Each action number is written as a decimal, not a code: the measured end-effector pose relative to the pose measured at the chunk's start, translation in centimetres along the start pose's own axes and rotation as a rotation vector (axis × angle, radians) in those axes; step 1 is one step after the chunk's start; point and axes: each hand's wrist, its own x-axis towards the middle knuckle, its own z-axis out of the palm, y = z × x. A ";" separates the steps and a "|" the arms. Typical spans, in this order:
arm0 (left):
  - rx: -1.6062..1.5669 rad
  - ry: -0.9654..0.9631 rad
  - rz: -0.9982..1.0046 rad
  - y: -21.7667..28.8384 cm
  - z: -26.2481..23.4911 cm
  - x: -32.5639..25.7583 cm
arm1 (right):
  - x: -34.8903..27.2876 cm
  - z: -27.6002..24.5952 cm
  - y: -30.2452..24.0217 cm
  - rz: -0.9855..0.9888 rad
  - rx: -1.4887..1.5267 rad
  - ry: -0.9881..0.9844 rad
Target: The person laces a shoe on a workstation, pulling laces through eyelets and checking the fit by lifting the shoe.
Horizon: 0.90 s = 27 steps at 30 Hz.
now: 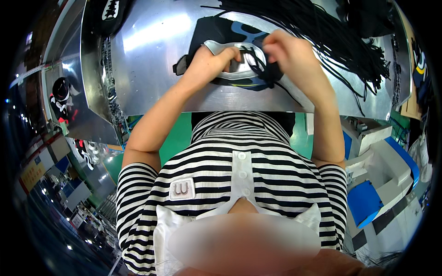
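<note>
A shoe upper point(207, 30), black with blue patches and a silver-grey opening, lies on the metal table in front of me. My left hand point(212, 62) grips the rim of its opening, thumb bent inward over the edge. A black shoelace point(258, 62) runs in loose loops across the lacing area. Beside these loops, at the upper's right end, is my right hand point(291, 51), its fingers curled together. Its fingertips are blurred, and what they pinch cannot be made out.
A large bundle of black laces point(340, 43) spreads over the right side of the metal table point(152, 87). At the far left stands a dark shoe point(109, 14) with white lacing. A grey-white machine with blue panels point(377, 170) is at the lower right.
</note>
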 end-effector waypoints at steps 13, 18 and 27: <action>-0.252 -0.349 -0.160 2.4 -1.7 -1.7 | 2.5 5.8 2.5 0.018 0.189 0.247; -1.376 -0.269 0.224 6.0 -8.4 -6.7 | 3.0 6.8 3.2 0.079 0.238 0.390; 0.611 0.285 0.683 0.5 -0.2 -3.5 | 2.8 7.0 1.6 0.023 0.592 0.482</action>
